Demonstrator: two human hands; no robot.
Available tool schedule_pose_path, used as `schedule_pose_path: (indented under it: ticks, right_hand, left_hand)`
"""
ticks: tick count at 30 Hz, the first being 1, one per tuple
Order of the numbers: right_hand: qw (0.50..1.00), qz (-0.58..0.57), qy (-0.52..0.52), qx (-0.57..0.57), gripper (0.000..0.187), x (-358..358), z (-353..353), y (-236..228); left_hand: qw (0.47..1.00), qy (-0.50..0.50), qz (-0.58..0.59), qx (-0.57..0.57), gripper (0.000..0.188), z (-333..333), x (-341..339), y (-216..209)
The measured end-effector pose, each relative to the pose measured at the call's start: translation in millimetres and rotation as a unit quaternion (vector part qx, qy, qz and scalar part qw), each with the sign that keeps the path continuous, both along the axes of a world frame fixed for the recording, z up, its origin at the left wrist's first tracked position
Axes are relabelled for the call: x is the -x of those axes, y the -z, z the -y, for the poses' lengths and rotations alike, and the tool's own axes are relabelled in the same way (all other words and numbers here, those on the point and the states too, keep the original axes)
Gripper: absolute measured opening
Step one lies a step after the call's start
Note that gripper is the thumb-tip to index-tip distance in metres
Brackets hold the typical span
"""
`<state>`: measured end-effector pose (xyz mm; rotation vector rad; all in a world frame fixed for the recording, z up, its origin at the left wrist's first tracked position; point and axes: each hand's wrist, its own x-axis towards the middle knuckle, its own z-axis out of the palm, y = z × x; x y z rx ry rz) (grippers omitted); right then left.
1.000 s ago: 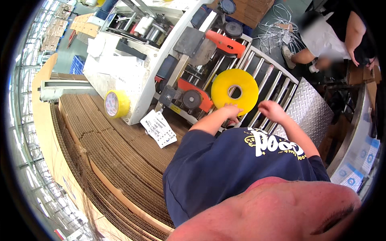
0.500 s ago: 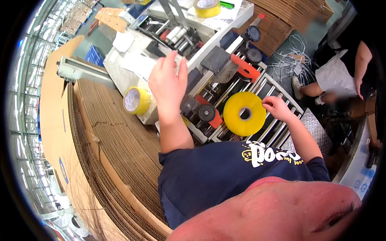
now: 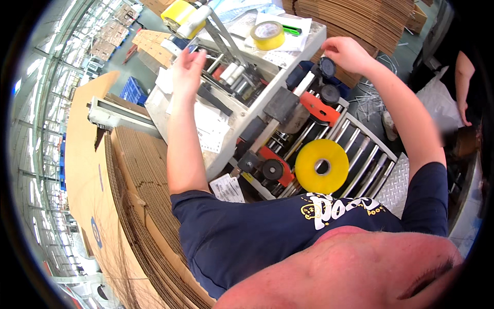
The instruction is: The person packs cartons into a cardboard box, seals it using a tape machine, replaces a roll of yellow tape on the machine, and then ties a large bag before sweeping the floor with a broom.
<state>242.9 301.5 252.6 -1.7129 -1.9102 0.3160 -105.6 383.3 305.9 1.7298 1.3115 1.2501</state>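
Above the left part of the white-topped machine table, my left hand (image 3: 187, 71) is raised with its fingers apart, holding nothing. Close beyond its fingertips is a yellow tape roll (image 3: 176, 14) on the machine's upright arm. My right hand (image 3: 349, 54) hovers past the table's right edge, beside a black knob (image 3: 327, 67). Its fingers are loosely curled together and I see nothing in them. A large yellow tape roll (image 3: 304, 166) lies flat on the metal rollers (image 3: 360, 154) in front of me, touched by neither hand.
A smaller yellow tape roll (image 3: 275, 43) and a green cutter (image 3: 292, 30) lie on papers at the table's far side. Flattened cardboard (image 3: 141, 159) is stacked at left, more (image 3: 360, 23) at the back. White straps (image 3: 368, 98) litter the floor; another person's arm (image 3: 464, 85) shows at right.
My right hand has left the large tape roll's side and moved away to the table's far right edge. My left hand has moved left. The roll at the table's left edge no longer shows.
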Motion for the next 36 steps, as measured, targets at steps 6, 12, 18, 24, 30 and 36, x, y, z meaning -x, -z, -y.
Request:
schedule_pose_path:
  ticks: [6, 12, 18, 24, 30, 36]
  right_hand:
    - [0.994, 0.066, 0.052, -0.074, 0.028, 5, -120, 47]
    - [0.989, 0.140, 0.043, 0.012, 0.025, 20, -191, 81]
    - [0.986, 0.123, 0.101, 0.045, 0.024, 24, -193, 60]
    - [0.966, 0.095, 0.208, 0.120, 0.035, -23, -174, 26]
    - [0.994, -0.021, -0.029, -0.104, 0.037, 21, -79, -45]
    - [0.915, 0.262, -0.064, -0.300, 0.029, 105, -46, -89]
  left_hand:
    - [0.986, 0.160, -0.004, 0.046, 0.069, -26, -27, 44]
    - [0.973, 0.185, 0.111, 0.076, 0.039, -35, -23, 42]
    - [0.972, 0.200, 0.104, 0.066, 0.039, -39, -13, 42]
    - [0.957, 0.265, 0.081, 0.087, 0.047, -39, -6, 47]
    - [0.961, 0.250, 0.076, 0.090, 0.048, -32, -9, 40]
    - [0.960, 0.240, 0.111, 0.088, 0.041, -31, -17, 49]
